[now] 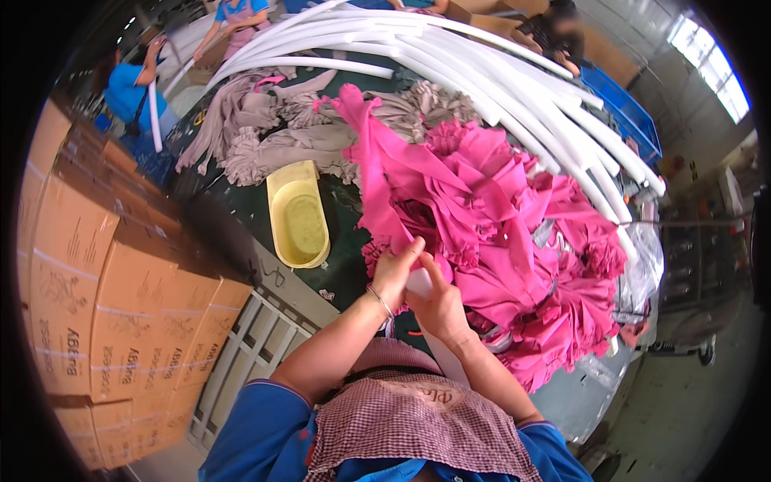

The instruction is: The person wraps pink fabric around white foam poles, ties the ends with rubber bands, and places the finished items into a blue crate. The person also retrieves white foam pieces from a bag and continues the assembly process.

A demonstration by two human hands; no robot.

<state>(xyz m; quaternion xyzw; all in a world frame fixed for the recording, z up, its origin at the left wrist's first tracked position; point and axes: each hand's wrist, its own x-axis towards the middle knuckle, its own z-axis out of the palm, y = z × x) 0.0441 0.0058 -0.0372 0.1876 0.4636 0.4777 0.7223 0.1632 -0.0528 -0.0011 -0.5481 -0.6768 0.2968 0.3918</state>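
My left hand and my right hand meet at the near edge of the table, both closed around the end of a white foam tube that runs down toward my body. A strip of pink fabric rises from my left fingers and is being drawn over the tube's end. Behind it lies a big pile of pink fabric covers. A thin bracelet sits on my left wrist.
A yellow plastic tray sits left of my hands on the dark table. Beige fabric covers and long white foam tubes lie farther back. Stacked cardboard boxes stand at left. Other people in blue work beyond.
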